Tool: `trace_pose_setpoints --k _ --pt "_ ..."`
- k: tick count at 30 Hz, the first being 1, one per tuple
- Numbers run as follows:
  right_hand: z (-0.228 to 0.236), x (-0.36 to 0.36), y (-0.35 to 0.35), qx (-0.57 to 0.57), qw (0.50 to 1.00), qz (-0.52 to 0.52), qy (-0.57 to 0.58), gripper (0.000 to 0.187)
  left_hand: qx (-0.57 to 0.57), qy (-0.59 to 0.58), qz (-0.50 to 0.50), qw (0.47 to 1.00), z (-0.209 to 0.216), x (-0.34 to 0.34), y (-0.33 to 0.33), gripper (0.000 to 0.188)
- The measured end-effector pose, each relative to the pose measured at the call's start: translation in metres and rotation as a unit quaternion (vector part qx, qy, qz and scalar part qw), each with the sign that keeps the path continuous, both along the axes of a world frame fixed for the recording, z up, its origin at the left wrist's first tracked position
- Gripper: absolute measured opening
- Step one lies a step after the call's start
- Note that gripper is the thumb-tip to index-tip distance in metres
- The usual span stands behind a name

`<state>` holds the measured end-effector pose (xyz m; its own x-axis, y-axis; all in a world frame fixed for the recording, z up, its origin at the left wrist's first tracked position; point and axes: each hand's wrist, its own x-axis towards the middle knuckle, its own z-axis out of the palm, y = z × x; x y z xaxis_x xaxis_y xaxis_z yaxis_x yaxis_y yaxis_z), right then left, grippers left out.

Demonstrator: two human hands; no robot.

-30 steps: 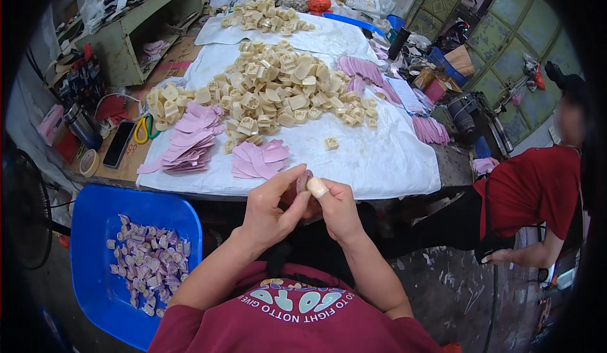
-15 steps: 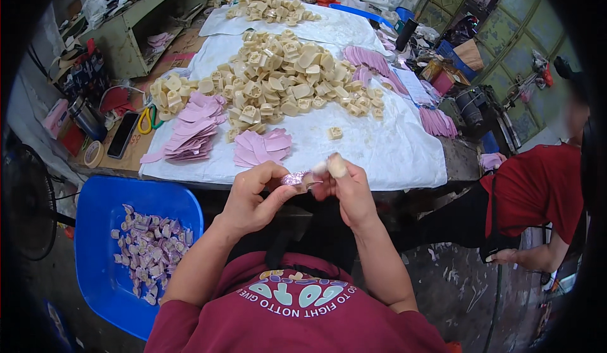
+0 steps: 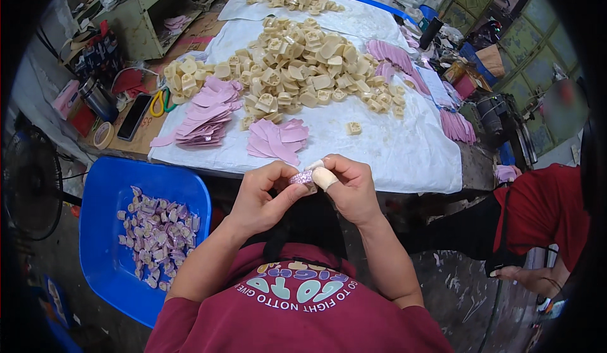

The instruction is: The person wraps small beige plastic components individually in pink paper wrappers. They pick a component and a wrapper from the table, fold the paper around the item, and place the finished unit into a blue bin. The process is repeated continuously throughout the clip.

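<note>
My left hand [image 3: 262,195] pinches a small shoe heel [image 3: 302,178] covered with glittery pink material, just off the table's near edge. My right hand [image 3: 355,191] closes on its other side, with pale covers on the thumb and a fingertip pressed against it. Most of the heel is hidden by the fingers. Just beyond my hands lie a small fan of pink strips [image 3: 278,139] and one bare cream heel [image 3: 353,128]. To the left is a thicker stack of pink strips [image 3: 205,114].
A large pile of cream heels [image 3: 297,62] covers the white sheet [image 3: 404,157]. At lower left, a blue basin [image 3: 101,226] holds many pink-covered heels [image 3: 158,233]. Scissors [image 3: 158,103], a phone [image 3: 133,117] and a tape roll [image 3: 103,135] lie left. Another person [image 3: 537,207] is at right.
My right thumb and fingers have come in from slightly above and now press on the heel beside my left fingers. The whole view has shifted a little, moving the table rightward in it.
</note>
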<state>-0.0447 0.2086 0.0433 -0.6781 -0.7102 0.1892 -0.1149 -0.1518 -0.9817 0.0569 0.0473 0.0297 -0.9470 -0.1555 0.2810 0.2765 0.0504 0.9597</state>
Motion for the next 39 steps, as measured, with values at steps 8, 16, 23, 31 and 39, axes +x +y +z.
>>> trace_pose_setpoints --k 8,16,23,31,39 --pt "-0.010 0.007 -0.024 0.002 0.996 0.062 -0.059 0.009 0.024 -0.045 0.064 0.997 -0.016 0.018 -0.012 0.015" --pt "-0.030 0.007 -0.049 -0.049 0.990 0.051 -0.123 0.012 0.087 -0.077 0.109 0.987 -0.018 0.016 -0.019 0.012" --pt "-0.025 -0.004 -0.035 -0.050 0.978 0.125 -0.158 0.012 0.100 -0.037 0.060 0.992 -0.027 0.010 -0.023 0.016" --pt "-0.006 0.006 -0.044 0.071 0.993 0.038 0.087 0.013 0.088 -0.051 0.058 0.993 -0.027 0.025 -0.037 0.015" --pt "-0.051 -0.008 -0.062 0.205 0.945 -0.070 0.247 0.038 -0.137 -0.127 0.357 0.915 -0.057 0.097 -0.110 0.020"
